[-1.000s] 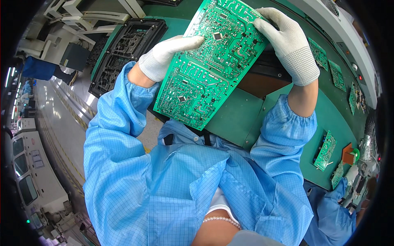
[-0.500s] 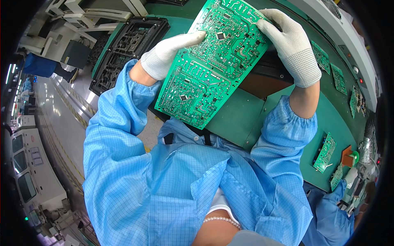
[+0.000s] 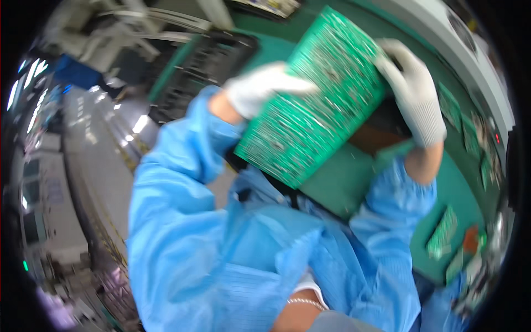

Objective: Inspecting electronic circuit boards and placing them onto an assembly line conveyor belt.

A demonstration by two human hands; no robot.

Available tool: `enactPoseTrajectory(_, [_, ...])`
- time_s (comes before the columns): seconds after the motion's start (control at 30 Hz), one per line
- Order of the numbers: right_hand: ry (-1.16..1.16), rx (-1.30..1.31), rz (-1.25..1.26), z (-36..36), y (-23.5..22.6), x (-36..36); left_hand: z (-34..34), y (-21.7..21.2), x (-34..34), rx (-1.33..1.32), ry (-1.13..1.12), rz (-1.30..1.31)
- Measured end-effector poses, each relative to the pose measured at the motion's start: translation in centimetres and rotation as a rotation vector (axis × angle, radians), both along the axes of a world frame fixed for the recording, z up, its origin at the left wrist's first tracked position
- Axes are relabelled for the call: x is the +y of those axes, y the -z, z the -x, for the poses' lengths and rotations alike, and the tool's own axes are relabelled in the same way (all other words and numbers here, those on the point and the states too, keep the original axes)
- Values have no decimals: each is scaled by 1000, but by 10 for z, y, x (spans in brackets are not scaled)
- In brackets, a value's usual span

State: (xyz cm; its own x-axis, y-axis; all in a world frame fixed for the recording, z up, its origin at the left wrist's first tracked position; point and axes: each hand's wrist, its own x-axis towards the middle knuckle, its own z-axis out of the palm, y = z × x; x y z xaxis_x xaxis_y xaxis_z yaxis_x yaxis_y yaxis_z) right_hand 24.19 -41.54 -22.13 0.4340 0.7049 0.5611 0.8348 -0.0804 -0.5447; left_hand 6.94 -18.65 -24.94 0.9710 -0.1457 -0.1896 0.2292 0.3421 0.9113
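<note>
A large green circuit board [image 3: 315,105], blurred by motion, is held up at a slant before me. My left hand [image 3: 271,88], in a white knit glove, grips its left edge with the thumb lying over the face. On the upper right edge my right hand [image 3: 406,77], gloved alike, closes with thumb and fingers on the board. The fingers behind the board are hidden. Beneath the board lies a green work surface [image 3: 343,177], and a dark item with a brown part [image 3: 373,138] is partly covered by it.
A black fixture tray [image 3: 207,69] rests at the far left of the bench. Smaller circuit boards lie at the right, one nearer circuit board [image 3: 442,235] beside an orange-brown block [image 3: 470,239]. Someone's blue sleeve [image 3: 442,301] shows at the lower right. Left is an aisle floor [image 3: 99,144].
The whole view has shifted and blurred. The board, still in both hands, appears further right and slightly lower, as do my arms. Both hands keep their grip.
</note>
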Motion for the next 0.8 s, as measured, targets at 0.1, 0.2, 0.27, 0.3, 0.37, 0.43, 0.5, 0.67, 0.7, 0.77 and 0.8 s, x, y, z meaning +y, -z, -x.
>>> enactPoseTrajectory(0.1, [73, 117, 11, 8, -3, -13, -13, 4, -3, -83, 108, -169])
enactPoseTrajectory(0.2, [255, 133, 38, 22, -10, -22, -6, -4, -13, -138, 28, -270])
enactPoseTrajectory(0.27, [305, 5, -52, 30, -18, -23, 10, -28, -12, -161, 0, -458])
enactPoseTrajectory(0.3, [334, -71, -101, 37, -26, -26, 15, -32, -11, -161, -9, -475])
enactPoseTrajectory(0.37, [257, -29, -211, 63, -50, -29, 30, -41, -6, -398, -83, -732])
enactPoseTrajectory(0.43, [172, 45, -303, 90, -67, -35, 41, -50, -3, -414, -83, -1033])
enactPoseTrajectory(0.5, [37, 129, -317, 117, -80, -59, 28, -34, -5, -525, -68, -1142])
enactPoseTrajectory(0.67, [-1090, 76, -429, 141, -74, -52, 31, -22, -31, -613, -3, -1192])
enactPoseTrajectory(0.7, [-1216, 124, -470, 152, -68, -49, 37, -21, -35, -629, 27, -1199])
enactPoseTrajectory(0.77, [-1360, 299, -416, 175, -66, -45, 38, -16, -37, -657, 11, -1226])
enactPoseTrajectory(0.8, [-1484, 451, -409, 186, -62, -41, 39, -13, -36, -679, 8, -1247])
